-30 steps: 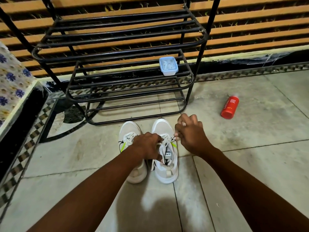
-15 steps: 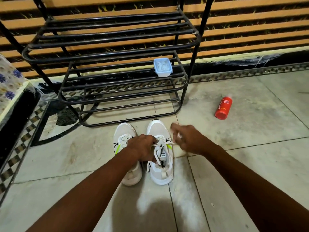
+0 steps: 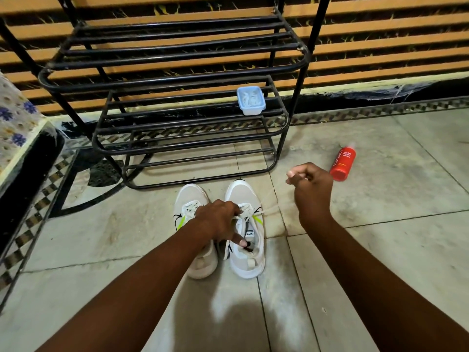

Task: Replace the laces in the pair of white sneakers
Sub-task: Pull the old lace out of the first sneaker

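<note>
Two white sneakers stand side by side on the tiled floor, toes toward the rack. The left sneaker [image 3: 190, 199] keeps its white lace. My left hand [image 3: 218, 220] presses down on the tongue area of the right sneaker [image 3: 250, 260], fingers spread over its eyelets. My right hand [image 3: 310, 187] is raised to the right of that shoe, fingers pinched on a white lace [image 3: 266, 202] that runs taut and blurred from the shoe's eyelets up to my fist.
A black metal shoe rack [image 3: 177, 80] stands just behind the sneakers, with a small blue-lidded plastic box [image 3: 250, 100] on its lower shelf. A red bottle [image 3: 343, 163] lies on the floor at right. A patterned cloth edge [image 3: 15, 115] is at left.
My right hand has pulled away from the right sneaker, up and to the right, drawing the lace out taut. My left hand has stayed on the shoe.
</note>
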